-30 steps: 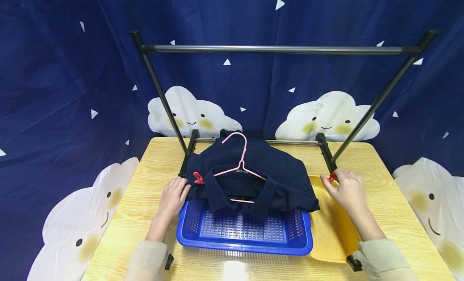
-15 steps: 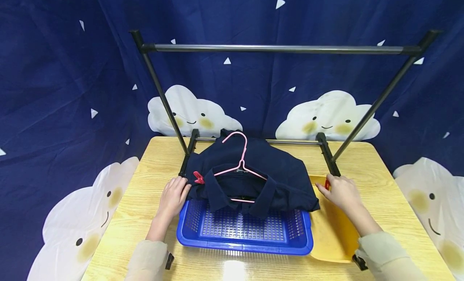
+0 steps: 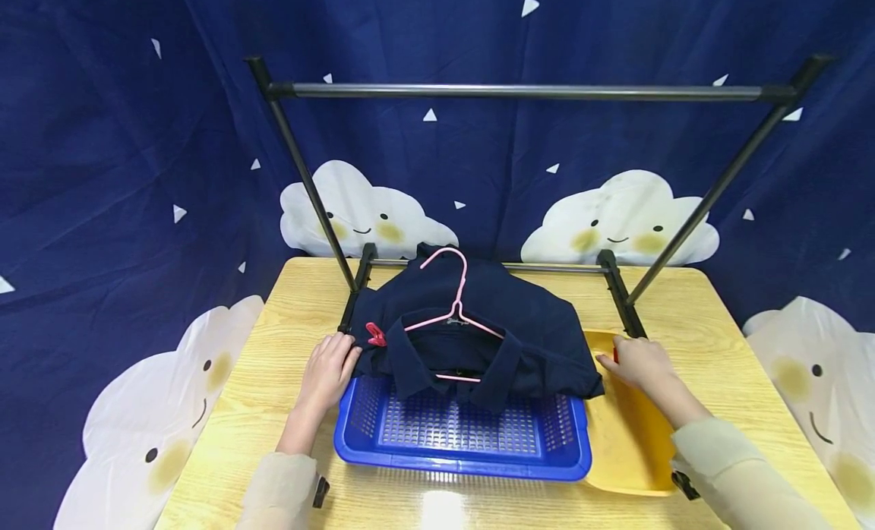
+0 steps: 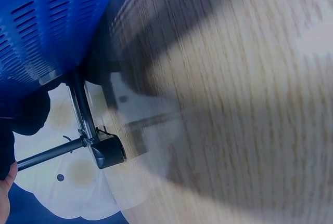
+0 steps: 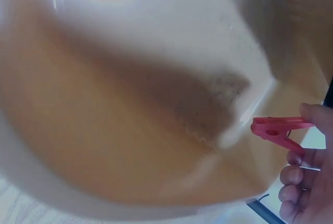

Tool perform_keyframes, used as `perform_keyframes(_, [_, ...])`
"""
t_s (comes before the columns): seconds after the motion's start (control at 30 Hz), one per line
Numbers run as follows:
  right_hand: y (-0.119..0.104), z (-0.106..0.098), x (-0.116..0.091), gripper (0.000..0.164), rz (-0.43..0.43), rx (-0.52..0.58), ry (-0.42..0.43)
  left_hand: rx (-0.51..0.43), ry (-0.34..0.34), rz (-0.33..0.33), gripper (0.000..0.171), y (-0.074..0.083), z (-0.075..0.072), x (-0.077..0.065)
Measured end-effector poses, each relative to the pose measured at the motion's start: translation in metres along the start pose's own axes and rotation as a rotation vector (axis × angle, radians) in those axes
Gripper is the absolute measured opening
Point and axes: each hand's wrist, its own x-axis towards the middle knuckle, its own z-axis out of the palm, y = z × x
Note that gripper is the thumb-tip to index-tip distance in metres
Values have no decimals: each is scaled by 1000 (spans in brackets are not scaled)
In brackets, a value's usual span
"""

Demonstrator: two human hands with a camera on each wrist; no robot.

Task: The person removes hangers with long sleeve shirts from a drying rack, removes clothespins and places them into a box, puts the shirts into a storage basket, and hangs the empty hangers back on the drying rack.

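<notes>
My left hand [image 3: 328,370] rests at the left end of a navy collared shirt [image 3: 540,317], by the back left corner of a blue basket [image 3: 461,465]. The shirt lies over the basket's back part with a pink hanger [image 3: 459,287] through its collar, hook upward. A red clothespin [image 3: 376,335] is on the shirt's left shoulder area. My right hand [image 3: 645,364] is over the yellow bin [image 3: 625,446]. In the right wrist view it pinches another red clothespin [image 5: 276,129] by its handle ends, between thumb and finger.
A black drying rack with a high horizontal bar [image 3: 519,93] spans the table [image 3: 239,408]. Its slanted posts stand left and right behind the hands. The yellow bin sits right beside the basket. A dark blue curtain [image 3: 478,29] with clouds hangs behind.
My right hand has moved slightly toward me with the red clothespin, which is now mostly hidden behind the fingers in the head view. The left hand, shirt and basket stay put.
</notes>
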Motion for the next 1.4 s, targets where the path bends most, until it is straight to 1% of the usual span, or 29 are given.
perform_keyframes(0.13, [-2, 3, 4, 37, -7, -27, -63, -3, -6, -8, 9, 0, 0, 0])
perform_keyframes(0.37, [-2, 11, 7, 38, 19, -36, -166, -1, -3, -7, 8, 0, 0, 0])
perform_keyframes(0.47, [-4, 14, 8, 36, 26, -49, -189, -2, -1, -5, 8, -1, 0, -1])
perform_keyframes(0.57, [-7, 17, 10, 32, 23, -70, -182, -4, 1, -6, 8, -1, 0, -1])
perform_keyframes(0.67, [-9, 20, 11, 25, 21, -71, -163, -6, -1, -8, 8, -1, 0, -1])
perform_keyframes(0.83, [-12, 26, 10, 15, 38, -14, -163, -17, -9, -11, 8, 0, 0, -1])
perform_keyframes(0.97, [-13, 28, 9, 21, 44, 17, -184, -25, -14, -19, 8, 0, 0, -1])
perform_keyframes(1.1, [-13, 27, 8, 26, 42, 18, -200, -34, -13, -15, 8, 0, 0, -1])
perform_keyframes(1.27, [-16, 25, 7, 32, 35, 15, -198, -52, -2, -3, 7, 0, 0, 0])
perform_keyframes(1.4, [-17, 25, 7, 32, 37, 23, -211, -62, 0, -3, 7, 0, 1, 0])
